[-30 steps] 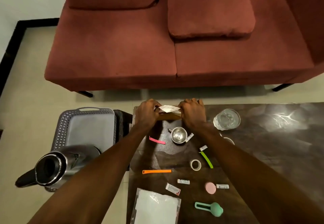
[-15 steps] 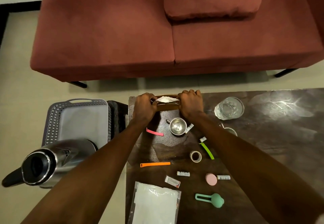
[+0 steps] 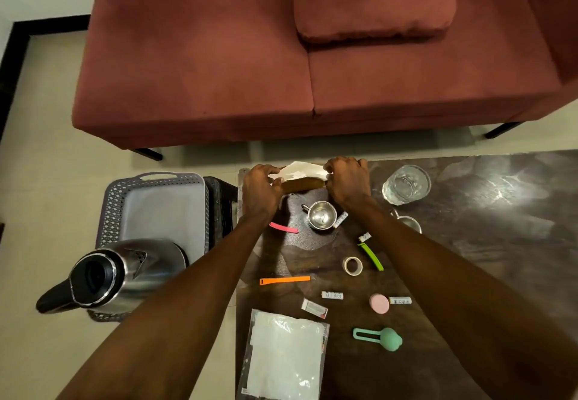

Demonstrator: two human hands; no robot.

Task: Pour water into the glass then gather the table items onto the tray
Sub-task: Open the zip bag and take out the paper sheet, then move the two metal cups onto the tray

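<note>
We've got left hand (image 3: 261, 185) and right hand (image 3: 347, 180) clamped on the tissue box (image 3: 301, 180) ends at the desk's (image 3: 469, 258) far edge, two-handed to carry it level to the tray (image 3: 156, 208); glass (image 3: 406, 184) already filled.

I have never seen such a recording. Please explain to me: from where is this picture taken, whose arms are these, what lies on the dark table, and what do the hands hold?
There is no machine here. A person wears a camera on the head, so the one picture looks forward and down along that person's own two arms.

The left hand and the right hand each grip one end of a brown box with white tissue on top, at the far edge of the table.

On the table lie a glass with water, a small steel cup, a tape roll, pink, orange and green strips, a few small batteries, and a plastic bag.

Left of the table stands a grey tray, with a steel kettle at its near end.
</note>
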